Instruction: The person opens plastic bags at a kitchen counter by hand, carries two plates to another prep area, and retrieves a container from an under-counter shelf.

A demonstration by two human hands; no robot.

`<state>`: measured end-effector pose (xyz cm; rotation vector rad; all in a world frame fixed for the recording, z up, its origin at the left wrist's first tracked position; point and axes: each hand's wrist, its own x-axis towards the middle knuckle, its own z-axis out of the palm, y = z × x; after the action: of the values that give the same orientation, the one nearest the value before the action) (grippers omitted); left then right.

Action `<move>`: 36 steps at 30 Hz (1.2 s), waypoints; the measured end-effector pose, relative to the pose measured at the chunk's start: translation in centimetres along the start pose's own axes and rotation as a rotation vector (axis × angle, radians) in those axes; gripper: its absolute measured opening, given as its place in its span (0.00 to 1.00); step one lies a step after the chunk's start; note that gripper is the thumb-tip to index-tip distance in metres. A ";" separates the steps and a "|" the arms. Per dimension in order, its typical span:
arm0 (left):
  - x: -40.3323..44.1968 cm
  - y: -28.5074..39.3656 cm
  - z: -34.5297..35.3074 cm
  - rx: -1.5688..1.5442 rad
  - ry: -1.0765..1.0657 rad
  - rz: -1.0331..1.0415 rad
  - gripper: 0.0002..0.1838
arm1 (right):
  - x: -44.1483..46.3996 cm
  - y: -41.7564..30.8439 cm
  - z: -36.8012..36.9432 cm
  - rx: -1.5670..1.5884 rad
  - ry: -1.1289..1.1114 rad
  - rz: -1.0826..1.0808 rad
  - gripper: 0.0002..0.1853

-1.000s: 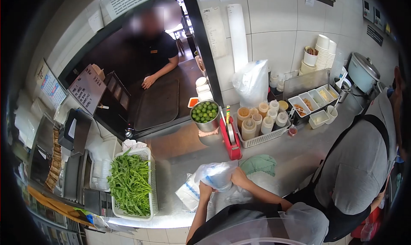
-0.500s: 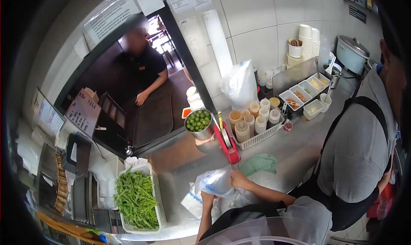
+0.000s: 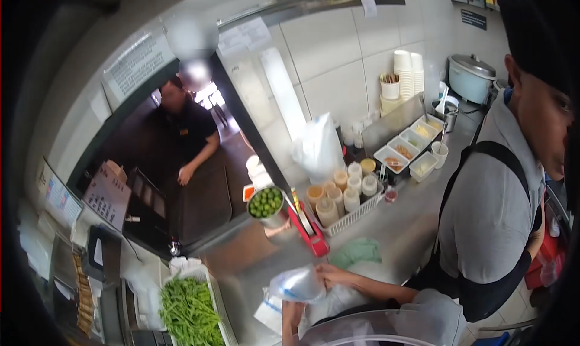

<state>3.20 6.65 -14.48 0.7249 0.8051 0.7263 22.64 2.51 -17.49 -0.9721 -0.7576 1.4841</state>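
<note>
Holding one plastic bag (image 3: 297, 284) in two hands (image 3: 293, 311) (image 3: 330, 275)

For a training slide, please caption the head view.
Left hand and right hand hold a clear plastic bag over a steel counter near a red tape dispenser.

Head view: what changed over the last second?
The view swung up and right, sliding the red tape dispenser down and left in frame. Nothing visibly grasped or released: the left hand and right hand still hold the clear, blue-marked plastic bag.
</note>
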 end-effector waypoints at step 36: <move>-0.1 -1.7 2.4 0.559 0.059 0.418 0.30 | -2.8 -2.2 1.7 -0.984 -0.036 -0.196 0.34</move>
<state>5.65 5.01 -14.60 1.4088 0.9335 0.9076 22.18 0.15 -14.34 -1.5242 -1.6251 0.9173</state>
